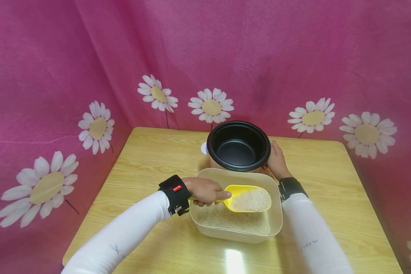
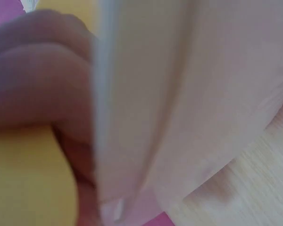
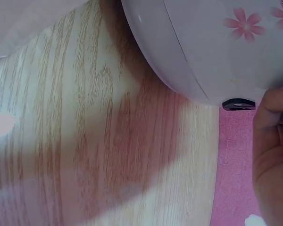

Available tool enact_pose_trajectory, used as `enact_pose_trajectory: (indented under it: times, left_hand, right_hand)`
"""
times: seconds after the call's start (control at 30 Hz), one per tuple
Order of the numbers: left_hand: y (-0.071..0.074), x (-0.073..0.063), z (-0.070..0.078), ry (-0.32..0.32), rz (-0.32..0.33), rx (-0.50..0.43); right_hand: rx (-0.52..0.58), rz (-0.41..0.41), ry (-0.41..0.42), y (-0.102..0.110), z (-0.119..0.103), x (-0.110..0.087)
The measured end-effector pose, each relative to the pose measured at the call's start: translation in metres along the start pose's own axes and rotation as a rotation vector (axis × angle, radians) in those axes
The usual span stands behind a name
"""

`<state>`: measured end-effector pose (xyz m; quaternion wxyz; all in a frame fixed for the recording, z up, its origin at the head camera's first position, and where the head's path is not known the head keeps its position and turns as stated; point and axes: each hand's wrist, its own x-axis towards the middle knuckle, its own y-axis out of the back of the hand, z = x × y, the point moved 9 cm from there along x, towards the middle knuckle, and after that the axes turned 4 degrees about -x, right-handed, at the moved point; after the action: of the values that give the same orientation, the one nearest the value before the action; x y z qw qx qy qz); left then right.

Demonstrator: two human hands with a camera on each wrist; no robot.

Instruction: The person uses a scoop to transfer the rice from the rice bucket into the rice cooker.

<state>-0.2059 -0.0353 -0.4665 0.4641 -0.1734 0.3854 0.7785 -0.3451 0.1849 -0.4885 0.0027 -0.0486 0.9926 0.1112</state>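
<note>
My left hand [image 1: 205, 190] grips the handle of a yellow scoop [image 1: 230, 205], thumb along its top. A mound of pale rice [image 1: 253, 199] fills the scoop, which is held over a cream plastic bin [image 1: 236, 238]. More rice [image 1: 222, 222] covers the bin's bottom. Just behind the bin stands a rice cooker [image 3: 207, 47] with pink flowers on its white side. Its black inner pot [image 1: 238, 150] is uncovered, with a bare bottom. At the cooker's right side, my right hand [image 1: 278, 161] holds it with bent fingers; part of that grip is hidden.
Everything stands on a light wooden table [image 1: 150, 160]. A pink curtain [image 1: 205, 49] with large daisies hangs close behind the cooker and along both sides. The bin's back rim overlaps the cooker's front in the head view.
</note>
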Motion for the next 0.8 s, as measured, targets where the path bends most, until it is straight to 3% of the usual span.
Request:
enact_pose_trajectory:
  times: [0.5, 0.8]
  left_hand:
    - [0.000, -0.002, -0.004, -0.034, 0.024, -0.064]
    - [-0.001, -0.002, -0.003, -0.056, 0.017, -0.087]
  right_hand:
    - [-0.002, 0.004, 0.005, 0.001, 0.001, 0.001]
    - [-0.052, 0.045, -0.028, 0.003, 0.029, 0.017]
